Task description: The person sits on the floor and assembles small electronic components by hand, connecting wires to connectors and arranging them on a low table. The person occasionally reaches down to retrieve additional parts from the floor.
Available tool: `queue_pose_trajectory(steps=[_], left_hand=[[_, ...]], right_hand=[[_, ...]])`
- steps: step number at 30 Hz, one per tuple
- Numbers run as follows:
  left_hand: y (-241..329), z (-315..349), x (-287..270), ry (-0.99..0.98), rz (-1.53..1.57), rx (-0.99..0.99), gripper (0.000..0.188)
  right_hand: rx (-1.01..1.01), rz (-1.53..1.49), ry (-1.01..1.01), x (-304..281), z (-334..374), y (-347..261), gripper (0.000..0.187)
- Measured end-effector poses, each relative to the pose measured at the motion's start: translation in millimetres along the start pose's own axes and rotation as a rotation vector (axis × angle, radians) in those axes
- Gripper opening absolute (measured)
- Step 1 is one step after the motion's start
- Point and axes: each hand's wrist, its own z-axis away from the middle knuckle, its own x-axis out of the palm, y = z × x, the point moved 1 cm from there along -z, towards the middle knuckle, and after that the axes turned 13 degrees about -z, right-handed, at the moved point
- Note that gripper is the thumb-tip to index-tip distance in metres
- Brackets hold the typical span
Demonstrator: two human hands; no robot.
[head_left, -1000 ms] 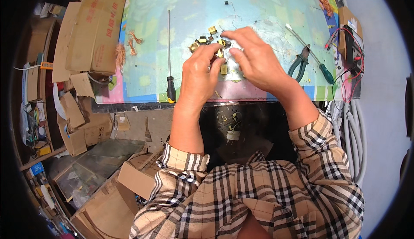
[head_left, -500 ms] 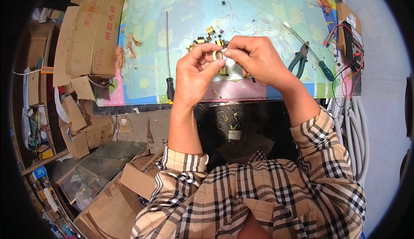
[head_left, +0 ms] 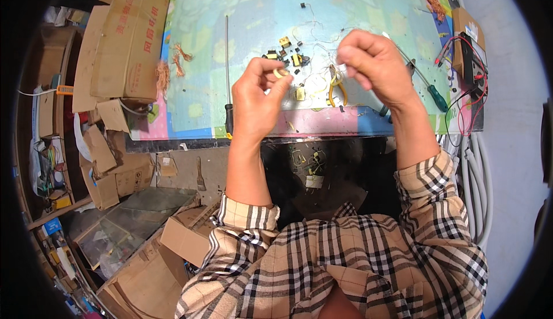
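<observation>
The right hand (head_left: 377,68) has moved away from the left hand (head_left: 258,97), which alone now pinches the pale yellow ring-shaped piece (head_left: 279,73) between thumb and fingers, near the black-and-yellow transformer parts (head_left: 297,60). The right fingers are curled nearly together; whether they grip anything cannot be told.

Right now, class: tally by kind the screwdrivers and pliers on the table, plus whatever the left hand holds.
Screwdrivers: 2
Pliers: 2, one partly hidden behind the right hand
Pale yellow piece in the left hand: 1
Total: 5
</observation>
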Motion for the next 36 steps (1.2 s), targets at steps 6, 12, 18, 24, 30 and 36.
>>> queue_pose_trajectory(steps=[6, 12, 18, 24, 30, 36], left_hand=[[-0.7, -1.3, -2.3, 0.051, 0.242, -0.021, 0.019], [4.9, -1.5, -0.8, 0.101, -0.014, 0.068, 0.021], [7.5, 0.6, 6.5, 0.168, -0.401, 0.243, 0.025], [13.2, 2.6, 15.4, 0.128, -0.403, 0.204, 0.023], [13.7, 3.6, 15.0, 0.092, -0.343, 0.217, 0.022], [16.4, 3.7, 16.4, 0.094, -0.267, 0.234, 0.022]], right_hand=[[-0.033, 0.014, 0.101, -24.6, -0.3, -3.8, 0.017], [0.018, 0.454, 0.333, -35.9, -13.3, 20.1, 0.017], [-0.408, 0.949, 0.361, -0.7, -9.0, 25.2, 0.028], [-0.375, 0.686, 0.06, 33.8, 1.9, 30.0, 0.028], [-0.014, 0.617, -0.109, 25.5, -8.7, 40.0, 0.026], [0.049, 0.424, -0.04, 24.2, -6.2, 30.2, 0.022]])
